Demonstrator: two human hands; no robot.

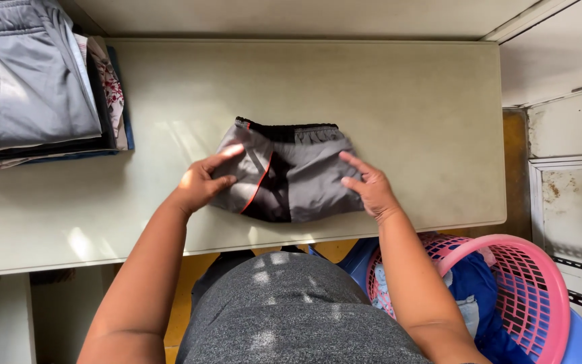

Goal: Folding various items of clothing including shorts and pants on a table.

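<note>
Bright daylight is falling in dappled patches across the pale table point(405, 101), the near grey shirt point(291, 310) and the left hand point(203, 182), while soft shadows are pooling under the table's near edge. The far right wall point(560, 61) is glaring almost white (detail there is washing out). Straight edges are bowing slightly toward the corners, and focus is holding sharp throughout.

A pale, off-white desk point(405, 114) is seen from above, patched with sunlight. Grey shorts point(289, 176) with a black waistband and a red-edged black panel are laid folded near the front edge, at the middle. A stack of folded clothes point(31, 81), topped by a grey garment, is set on the far left corner, well apart from the shorts.
</note>
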